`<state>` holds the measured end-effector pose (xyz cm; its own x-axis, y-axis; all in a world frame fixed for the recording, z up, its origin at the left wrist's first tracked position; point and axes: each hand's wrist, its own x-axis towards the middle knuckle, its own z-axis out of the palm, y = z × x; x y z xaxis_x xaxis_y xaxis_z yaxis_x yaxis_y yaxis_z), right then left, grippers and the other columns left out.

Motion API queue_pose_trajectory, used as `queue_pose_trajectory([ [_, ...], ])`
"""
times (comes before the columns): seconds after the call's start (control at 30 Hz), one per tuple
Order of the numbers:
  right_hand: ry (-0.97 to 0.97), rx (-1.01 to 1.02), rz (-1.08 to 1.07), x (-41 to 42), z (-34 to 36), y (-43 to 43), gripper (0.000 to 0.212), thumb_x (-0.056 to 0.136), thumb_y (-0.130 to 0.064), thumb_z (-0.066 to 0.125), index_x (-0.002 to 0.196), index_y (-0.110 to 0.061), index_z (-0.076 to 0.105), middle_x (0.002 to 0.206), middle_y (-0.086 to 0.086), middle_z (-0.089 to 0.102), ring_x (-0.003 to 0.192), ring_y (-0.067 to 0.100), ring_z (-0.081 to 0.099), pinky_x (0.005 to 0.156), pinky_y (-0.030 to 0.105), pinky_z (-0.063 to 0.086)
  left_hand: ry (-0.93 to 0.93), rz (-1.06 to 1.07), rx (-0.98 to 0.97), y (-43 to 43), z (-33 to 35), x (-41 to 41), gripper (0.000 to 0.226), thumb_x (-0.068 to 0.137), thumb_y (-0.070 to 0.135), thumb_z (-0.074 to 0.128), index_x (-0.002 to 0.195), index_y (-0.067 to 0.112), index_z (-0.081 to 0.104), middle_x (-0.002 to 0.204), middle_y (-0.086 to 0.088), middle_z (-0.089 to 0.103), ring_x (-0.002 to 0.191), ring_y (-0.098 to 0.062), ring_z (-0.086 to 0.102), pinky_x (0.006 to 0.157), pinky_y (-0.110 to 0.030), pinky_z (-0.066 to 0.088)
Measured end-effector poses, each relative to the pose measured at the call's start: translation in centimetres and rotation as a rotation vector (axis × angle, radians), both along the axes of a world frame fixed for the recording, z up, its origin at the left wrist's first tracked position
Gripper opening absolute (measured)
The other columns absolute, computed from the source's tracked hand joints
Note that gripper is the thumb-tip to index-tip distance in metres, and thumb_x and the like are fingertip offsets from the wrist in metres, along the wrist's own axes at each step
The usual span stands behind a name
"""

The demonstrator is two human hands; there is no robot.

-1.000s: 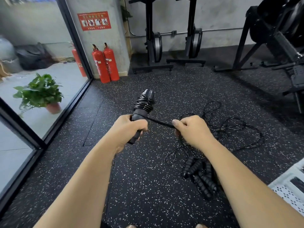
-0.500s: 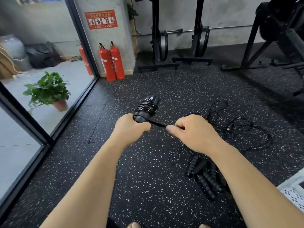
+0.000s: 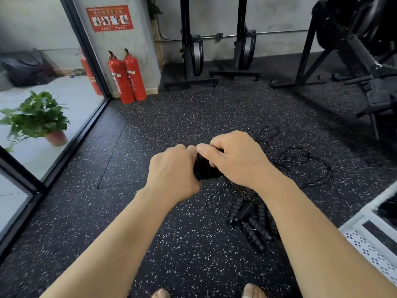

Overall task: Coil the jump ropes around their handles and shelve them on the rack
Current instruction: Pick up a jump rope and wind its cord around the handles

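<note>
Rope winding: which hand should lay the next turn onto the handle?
Right, probably. The right hand is at the coil, on the side where the rope lies loose on the floor. The left hand grips the handle and is best used to steady it.

Both hands meet mid-frame: the left hand point(image 3: 174, 168) grips a black jump rope handle point(image 3: 206, 169) and the right hand point(image 3: 236, 160) curls over its top, so most of it is hidden and a bit blurry. Loose black rope point(image 3: 300, 158) sprawls on the speckled floor point(image 3: 150, 130) just behind the right hand. A pile of ribbed handles point(image 3: 251, 220) lies beside the right forearm. White perforated rack point(image 3: 369, 244) at the right edge, two red fire extinguishers point(image 3: 126, 76) by the wall, and a potted plant point(image 3: 36, 117) behind the glass.
</note>
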<state>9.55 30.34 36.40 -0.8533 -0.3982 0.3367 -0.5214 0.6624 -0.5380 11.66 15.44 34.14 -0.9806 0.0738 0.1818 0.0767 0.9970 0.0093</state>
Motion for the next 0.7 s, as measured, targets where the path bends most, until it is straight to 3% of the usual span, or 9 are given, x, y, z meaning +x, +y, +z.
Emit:
queue_pose_trajectory([
  [0.1, -0.011, 0.013, -0.019, -1.1, -0.3, 0.8, 0.057, 0.092, -0.05, 0.052, 0.051, -0.012, 0.044, 0.047, 0.0, 0.044, 0.049, 0.018, 0.042, 0.052, 0.033, 0.036, 0.006, -0.192, -0.11, 0.5, 0.3, 0.2, 0.029, 0.084, 0.039, 0.058, 0.11, 0.029, 0.054, 0.095, 0.014, 0.044, 0.103, -0.016, 0.051, 0.096, -0.039, 0.036],
  [0.13, -0.021, 0.022, -0.021, -1.3, -0.4, 1.0, 0.059, 0.091, -0.052, 0.052, 0.048, -0.014, 0.038, 0.044, -0.004, 0.039, 0.046, 0.013, 0.038, 0.052, 0.031, 0.032, -0.022, -0.249, -0.107, 0.6, 0.4, 0.3, 0.028, 0.086, 0.037, 0.057, 0.113, 0.03, 0.054, 0.097, 0.016, 0.039, 0.109, -0.016, 0.046, 0.109, -0.046, 0.027],
  [0.2, -0.065, 0.031, -0.003, -1.7, -0.6, 1.5, 0.063, 0.089, -0.056, 0.053, 0.045, -0.016, 0.037, 0.041, -0.007, 0.036, 0.043, 0.011, 0.036, 0.053, 0.029, 0.031, -0.074, -0.342, -0.07, 0.3, 0.5, 0.5, 0.028, 0.087, 0.032, 0.056, 0.115, 0.031, 0.054, 0.099, 0.018, 0.032, 0.113, -0.015, 0.038, 0.117, -0.053, 0.015],
  [0.27, -0.159, -0.022, 0.043, -1.9, -0.7, 1.9, 0.061, 0.088, -0.057, 0.055, 0.044, -0.017, 0.041, 0.043, -0.007, 0.038, 0.043, 0.011, 0.036, 0.053, 0.029, 0.034, -0.07, -0.438, 0.026, -0.1, 0.3, 0.5, 0.022, 0.084, 0.028, 0.061, 0.106, 0.032, 0.055, 0.096, 0.019, 0.034, 0.107, -0.016, 0.04, 0.113, -0.054, 0.024],
  [0.33, -0.275, -0.135, 0.101, -1.8, -0.8, 2.2, 0.058, 0.088, -0.053, 0.058, 0.049, -0.012, 0.047, 0.046, -0.001, 0.041, 0.044, 0.013, 0.037, 0.051, 0.028, 0.035, -0.047, -0.517, 0.128, -0.3, 0.0, 0.6, 0.022, 0.079, 0.024, 0.065, 0.092, 0.033, 0.05, 0.091, 0.017, 0.043, 0.097, -0.018, 0.045, 0.096, -0.051, 0.043],
  [0.4, -0.373, -0.219, 0.127, -1.6, -0.8, 2.4, 0.056, 0.089, -0.049, 0.061, 0.054, -0.007, 0.052, 0.046, -0.002, 0.042, 0.042, 0.011, 0.036, 0.045, 0.02, 0.032, -0.073, -0.535, 0.213, -0.5, -0.2, 0.6, 0.026, 0.078, 0.022, 0.065, 0.088, 0.033, 0.045, 0.091, 0.016, 0.047, 0.093, -0.017, 0.047, 0.077, -0.047, 0.052],
  [0.53, -0.484, -0.229, 0.087, -1.7, -1.2, 2.2, 0.053, 0.089, -0.053, 0.058, 0.062, -0.007, 0.053, 0.049, -0.002, 0.037, 0.043, 0.01, 0.032, 0.045, 0.02, 0.03, -0.094, -0.585, 0.312, -0.6, -0.6, 0.6, 0.026, 0.072, 0.023, 0.062, 0.083, 0.034, 0.042, 0.084, 0.015, 0.05, 0.083, -0.014, 0.047, 0.071, -0.042, 0.049],
  [0.6, -0.535, -0.225, 0.006, -2.0, -1.3, 2.8, 0.055, 0.088, -0.055, 0.058, 0.057, -0.012, 0.044, 0.049, -0.004, 0.032, 0.045, 0.011, 0.03, 0.047, 0.024, 0.028, -0.089, -0.601, 0.404, -0.2, -0.2, 0.7, 0.019, 0.067, 0.018, 0.063, 0.079, 0.026, 0.05, 0.075, 0.01, 0.053, 0.073, -0.015, 0.05, 0.066, -0.037, 0.044],
  [0.7, -0.642, -0.276, 0.004, -2.2, -1.6, 2.7, 0.055, 0.092, -0.048, 0.058, 0.05, -0.022, 0.032, 0.047, -0.008, 0.031, 0.044, 0.01, 0.03, 0.049, 0.024, 0.03, -0.042, -0.581, 0.467, 0.1, 0.6, 1.2, 0.02, 0.063, 0.012, 0.065, 0.082, 0.01, 0.058, 0.075, 0.001, 0.06, 0.073, -0.021, 0.054, 0.067, -0.034, 0.041],
])
